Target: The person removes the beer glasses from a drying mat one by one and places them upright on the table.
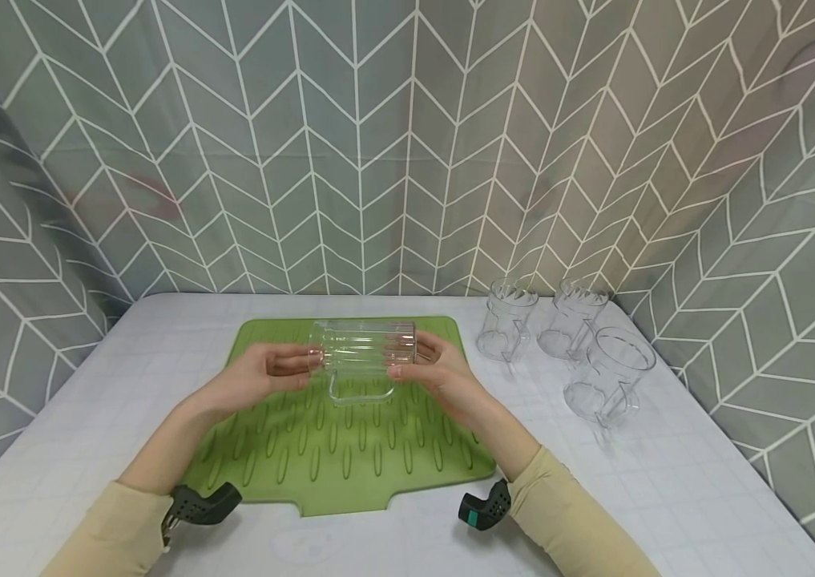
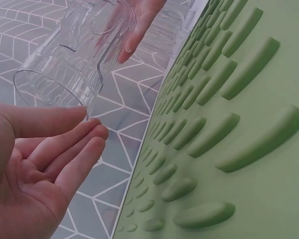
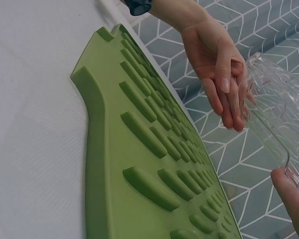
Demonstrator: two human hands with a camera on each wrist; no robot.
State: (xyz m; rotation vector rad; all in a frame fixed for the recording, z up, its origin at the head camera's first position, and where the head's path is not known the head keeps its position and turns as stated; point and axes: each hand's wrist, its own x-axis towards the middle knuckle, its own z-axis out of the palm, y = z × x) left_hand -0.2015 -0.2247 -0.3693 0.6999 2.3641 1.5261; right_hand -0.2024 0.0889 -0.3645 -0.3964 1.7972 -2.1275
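A clear glass mug (image 1: pixel 360 346) lies sideways in the air over a green drying mat (image 1: pixel 345 461), its handle hanging toward the person. My right hand (image 1: pixel 448 378) grips it round the right end, thumb on the near side. My left hand (image 1: pixel 254 377) is at the mug's left end, by the open rim. In the left wrist view that hand (image 2: pixel 42 154) has its fingers fairly straight and together, palm up. Whether the fingertips touch the rim (image 2: pixel 50 82) is hard to tell. The right wrist view shows the mug (image 3: pixel 281 107) and the right thumb on it.
Three more clear glass mugs stand upright on the right of the white table: one at the back (image 1: pixel 504 320), one beside it (image 1: pixel 571 322), one nearer (image 1: pixel 607 377). Raised ridges cover the mat. A patterned curtain (image 1: pixel 378 144) hangs behind the table.
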